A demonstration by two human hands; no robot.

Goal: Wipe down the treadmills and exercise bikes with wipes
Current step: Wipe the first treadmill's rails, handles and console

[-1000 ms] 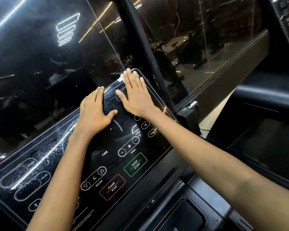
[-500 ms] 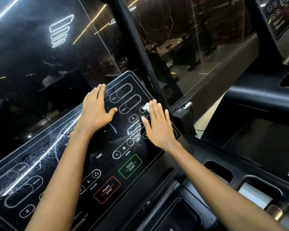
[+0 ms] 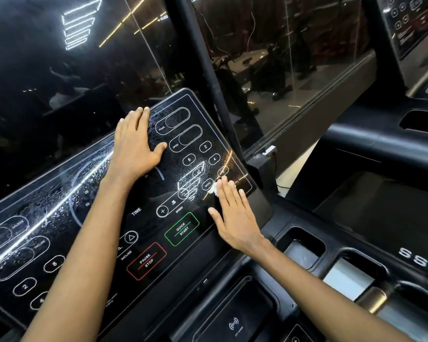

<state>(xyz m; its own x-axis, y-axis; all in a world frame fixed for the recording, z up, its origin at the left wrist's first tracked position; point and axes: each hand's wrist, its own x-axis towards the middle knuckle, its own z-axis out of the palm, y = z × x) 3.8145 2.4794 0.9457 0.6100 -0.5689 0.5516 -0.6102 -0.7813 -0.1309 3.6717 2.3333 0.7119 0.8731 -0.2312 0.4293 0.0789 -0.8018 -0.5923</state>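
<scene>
The left hand (image 3: 134,144) is laid flat, fingers straight, on the upper middle of the wet treadmill console (image 3: 89,218). The right hand (image 3: 235,218) is pressed flat — fingers extended — at the console's lower right corner; a white wipe (image 3: 213,191) is seen beneath its fingertips, beside the MODE button (image 3: 207,185).

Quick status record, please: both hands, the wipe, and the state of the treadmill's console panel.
left hand: flat on the upper middle of the panel, fingers straight
right hand: flat at the panel's lower right, pressing the wipe
wipe: white, mostly hidden under the right fingers
console panel: droplets and wet streaks across left and centre
</scene>
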